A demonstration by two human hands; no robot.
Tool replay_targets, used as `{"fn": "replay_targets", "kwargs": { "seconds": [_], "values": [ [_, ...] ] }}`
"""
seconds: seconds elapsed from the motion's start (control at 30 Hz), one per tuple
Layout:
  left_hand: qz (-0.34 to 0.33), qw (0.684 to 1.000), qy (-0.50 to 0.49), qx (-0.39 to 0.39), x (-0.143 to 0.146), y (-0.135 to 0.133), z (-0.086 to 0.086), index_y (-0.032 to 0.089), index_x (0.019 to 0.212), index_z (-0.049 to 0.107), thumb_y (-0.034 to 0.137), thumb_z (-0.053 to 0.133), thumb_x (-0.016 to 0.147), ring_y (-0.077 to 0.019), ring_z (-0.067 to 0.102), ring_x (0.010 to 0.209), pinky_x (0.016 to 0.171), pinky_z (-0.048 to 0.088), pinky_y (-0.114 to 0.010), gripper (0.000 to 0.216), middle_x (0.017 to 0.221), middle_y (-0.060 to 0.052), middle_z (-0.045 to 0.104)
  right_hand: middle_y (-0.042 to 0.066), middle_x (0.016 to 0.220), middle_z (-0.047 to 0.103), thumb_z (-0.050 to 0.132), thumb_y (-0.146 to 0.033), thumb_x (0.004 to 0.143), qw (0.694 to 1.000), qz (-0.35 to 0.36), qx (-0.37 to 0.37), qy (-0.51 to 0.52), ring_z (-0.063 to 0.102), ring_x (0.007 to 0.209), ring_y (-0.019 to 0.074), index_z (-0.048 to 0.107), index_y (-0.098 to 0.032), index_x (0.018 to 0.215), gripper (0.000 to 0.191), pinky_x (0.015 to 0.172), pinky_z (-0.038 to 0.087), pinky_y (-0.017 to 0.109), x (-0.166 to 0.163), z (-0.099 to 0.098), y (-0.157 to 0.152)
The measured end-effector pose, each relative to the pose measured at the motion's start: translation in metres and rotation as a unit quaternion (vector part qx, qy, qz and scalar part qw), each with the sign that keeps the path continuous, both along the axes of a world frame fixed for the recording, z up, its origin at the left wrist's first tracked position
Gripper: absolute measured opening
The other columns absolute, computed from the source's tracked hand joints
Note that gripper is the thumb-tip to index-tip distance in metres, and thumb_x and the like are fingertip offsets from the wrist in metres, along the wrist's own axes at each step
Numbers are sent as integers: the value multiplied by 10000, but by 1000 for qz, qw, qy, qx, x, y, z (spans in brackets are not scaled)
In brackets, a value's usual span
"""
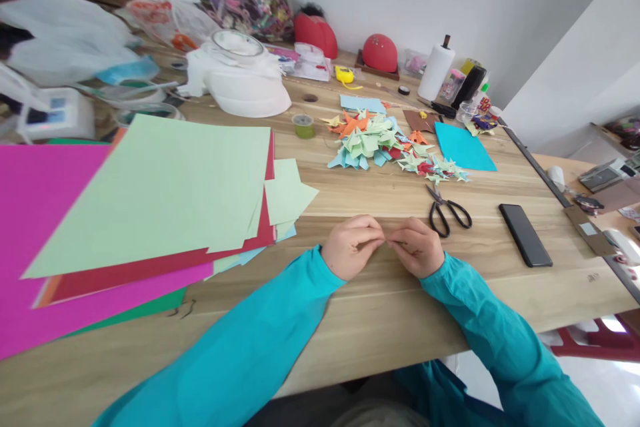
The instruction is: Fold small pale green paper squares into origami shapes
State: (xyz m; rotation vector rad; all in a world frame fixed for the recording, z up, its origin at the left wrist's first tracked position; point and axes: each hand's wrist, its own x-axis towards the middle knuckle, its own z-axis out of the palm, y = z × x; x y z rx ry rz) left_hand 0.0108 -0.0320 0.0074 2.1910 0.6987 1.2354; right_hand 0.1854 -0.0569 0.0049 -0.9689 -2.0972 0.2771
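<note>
Low over the table, my left hand (354,247) and my right hand (416,247) meet almost fingertip to fingertip. Each one is closed in a pinch. Whatever lies between the fingers, if anything, is too small or hidden to make out. Beyond them is a heap of folded paper pieces (370,140) in green, orange, blue and red. Black-handled scissors (445,210) lie just past my right hand. Small pale green paper sheets (287,197) are nearest to my left hand, and a spool of greenish thread (303,125) stands farther back.
Large coloured sheets, pale green on top (165,187), cover the left side. To the right lies a black phone (525,235). A blue sheet (465,145) is behind the scissors. White visors (245,83), a yellow tape measure (344,75) and a white roll (436,72) stand at the back.
</note>
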Motion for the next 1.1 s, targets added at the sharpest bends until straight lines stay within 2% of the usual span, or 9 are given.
{"fn": "replay_targets", "kwargs": {
  "seconds": [0.17,0.37,0.57,0.63,0.8,0.93,1.1],
  "values": [
    [-2,1000,-3,-21,-2,1,3,156,691,638,142,499,772,-118,529,634,587,443,-232,162,697,-48,586,57,756,606,540,-132,735,1000,-8,3,10,537,711,143,630,-178,822,134,654,469,275,0,4,-1],
    [35,998,-40,-40,-9,8,8,162,692,638,195,522,768,-124,551,659,610,457,-236,143,708,-47,598,52,707,599,541,-131,727,998,-50,-1,43,535,659,135,629,-170,765,103,598,468,263,2,8,1],
    [66,994,-62,-54,-16,14,11,157,700,639,184,550,747,-136,562,692,652,466,-255,104,728,-52,607,45,703,589,538,-149,735,993,-87,-39,74,521,614,118,609,-164,726,74,538,453,243,7,7,4],
    [64,994,-64,-56,-17,14,11,160,701,640,188,552,746,-137,562,694,654,468,-257,103,726,-49,607,45,725,590,548,-165,737,991,-83,-58,91,521,610,112,608,-163,761,65,526,454,234,7,7,4],
    [50,996,-53,-59,-14,11,12,159,695,643,175,541,753,-127,560,676,633,461,-244,119,723,-46,608,52,760,596,601,-209,716,989,-57,-91,103,547,669,125,600,-157,910,200,531,465,226,3,7,4],
    [41,996,-51,-65,-13,11,12,146,693,646,163,546,749,-130,561,672,627,458,-248,115,722,-58,607,32,691,593,553,-188,754,991,-62,-80,90,496,560,93,615,-157,786,77,524,446,223,2,6,4],
    [45,995,-52,-68,-13,11,12,155,685,650,168,554,742,-131,565,671,630,464,-250,112,719,-56,614,20,667,589,542,-196,757,991,-66,-81,88,478,545,92,594,-164,719,72,527,429,228,2,6,4]
  ]
}}
